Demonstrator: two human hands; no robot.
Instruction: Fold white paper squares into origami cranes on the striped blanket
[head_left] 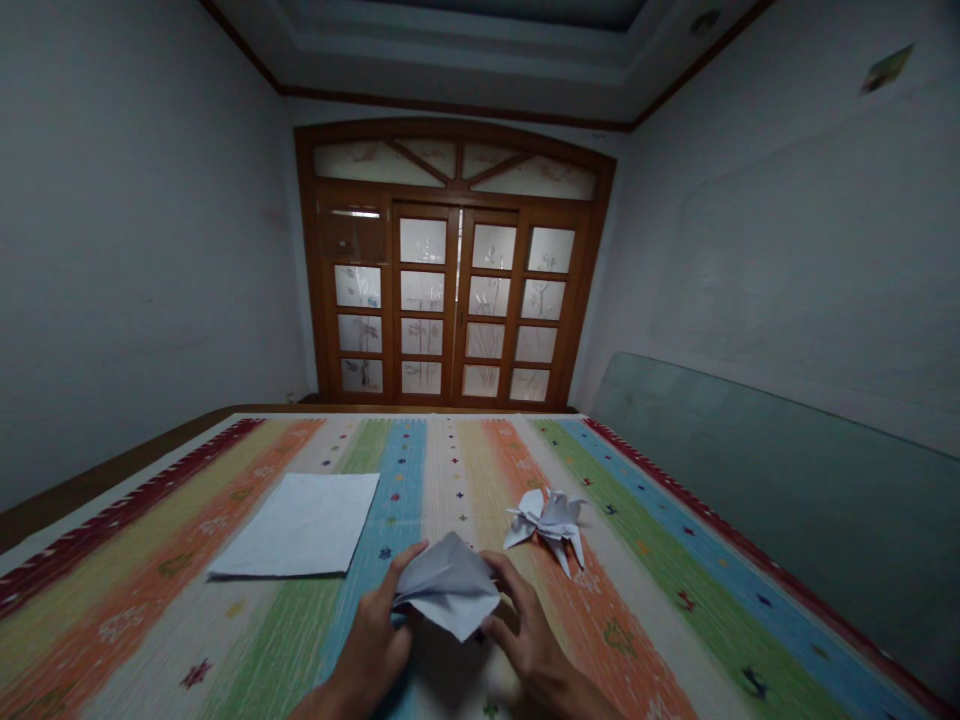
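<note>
Between my two hands is a partly folded piece of white origami paper (454, 585), diamond-shaped from above with layered creases. My left hand (379, 620) grips its left corner, fingers behind and thumb in front. At the right corner, my right hand (521, 625) pinches the paper between thumb and fingers. Beyond my right hand lie folded paper flowers (551, 520) with pointed, spread petals. Off to the left, a stack of square white paper (304, 525) rests flat on the cloth.
A striped, multicoloured tablecloth (420, 490) covers the table. Along the right side stands a pale green glass-like panel (750, 440). Wooden doors with patterned panes (424, 290) close off the far end, with walls on both sides.
</note>
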